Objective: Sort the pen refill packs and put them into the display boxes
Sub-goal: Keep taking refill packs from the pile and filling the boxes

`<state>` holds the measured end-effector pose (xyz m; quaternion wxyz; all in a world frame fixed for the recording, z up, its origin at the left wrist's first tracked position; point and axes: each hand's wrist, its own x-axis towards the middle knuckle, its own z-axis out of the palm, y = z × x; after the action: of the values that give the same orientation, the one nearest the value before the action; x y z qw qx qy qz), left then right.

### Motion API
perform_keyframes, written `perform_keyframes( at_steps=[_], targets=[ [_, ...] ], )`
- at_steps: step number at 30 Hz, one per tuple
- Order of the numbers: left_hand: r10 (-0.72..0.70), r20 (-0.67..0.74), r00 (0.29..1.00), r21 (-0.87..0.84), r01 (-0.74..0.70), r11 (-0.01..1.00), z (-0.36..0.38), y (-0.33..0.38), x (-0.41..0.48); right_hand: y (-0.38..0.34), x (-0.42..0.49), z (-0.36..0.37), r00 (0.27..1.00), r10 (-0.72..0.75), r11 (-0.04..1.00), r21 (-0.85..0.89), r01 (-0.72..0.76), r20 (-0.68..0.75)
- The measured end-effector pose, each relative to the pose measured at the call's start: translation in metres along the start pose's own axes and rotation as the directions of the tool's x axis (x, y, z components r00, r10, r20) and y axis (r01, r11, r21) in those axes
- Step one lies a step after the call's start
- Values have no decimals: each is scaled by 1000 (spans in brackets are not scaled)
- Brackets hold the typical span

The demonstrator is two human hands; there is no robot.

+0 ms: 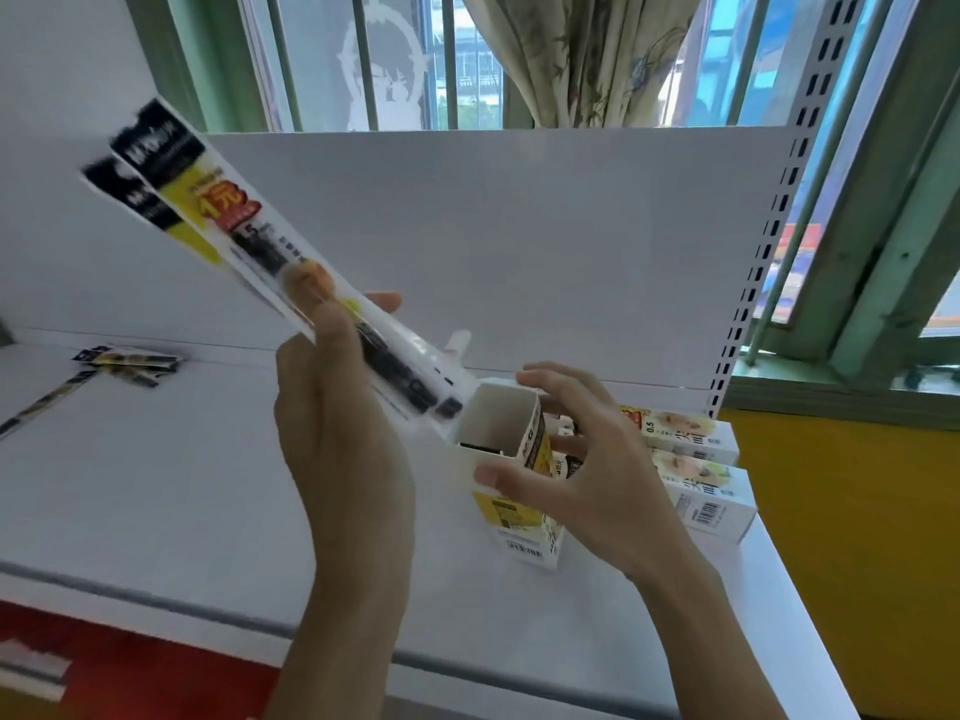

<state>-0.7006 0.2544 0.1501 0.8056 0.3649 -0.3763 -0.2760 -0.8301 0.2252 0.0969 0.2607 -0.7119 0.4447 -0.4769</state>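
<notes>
White shelf (156, 485) — barred window (467, 70), patterned curtain (587, 59)

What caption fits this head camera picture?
Left hand points long black-and-yellow refill packs toward open white cardboard box in right hand.

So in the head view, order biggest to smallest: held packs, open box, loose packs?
1. Held packs, though nearest the camera
2. Open box
3. Loose packs, farther away, so unsure
</notes>
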Motion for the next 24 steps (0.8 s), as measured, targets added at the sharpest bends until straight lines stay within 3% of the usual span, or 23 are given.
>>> perform_keyframes(
  at_steps=[3, 6, 9, 12, 14, 16, 18, 20, 24],
  targets=[
    [221, 72, 973, 193, -231, 954, 2, -15, -5, 0, 1, 1, 1000, -15, 998, -53, 15, -14],
    [400, 191, 896, 370, -443, 816, 2, -25, -11, 0, 0, 3, 999, -27, 997, -67, 25, -36],
    [481, 261, 837, 532, -541, 651, -1, -25, -11, 1, 1, 5, 998, -34, 997, -68, 31, -52],
    [449, 291, 845, 701, -508, 501, -10, -30, -8, 3, 2, 4, 998, -22, 998, -62, 18, -61],
    [374, 244, 895, 749, -419, 513, -14, -31, -8, 4, 3, 4, 998, -15, 998, -62, 11, -61],
    [359, 186, 914, 705, -379, 600, -14, -28, -9, 3, 3, 5, 999, -9, 998, -69, 6, -43],
    [446, 161, 881, 641, -437, 631, -16, -23, -9, 1, 3, 7, 1000, -20, 997, -73, 18, -19],
    [475, 226, 850, 666, -491, 562, -17, -21, -7, -2, 2, 10, 999, -43, 997, -69, 43, -8],
    [162, 340, 927, 839, -376, 394, -19, -24, -7, -4, 3, 17, 994, -107, 991, -84, 106, -5]
  ],
)
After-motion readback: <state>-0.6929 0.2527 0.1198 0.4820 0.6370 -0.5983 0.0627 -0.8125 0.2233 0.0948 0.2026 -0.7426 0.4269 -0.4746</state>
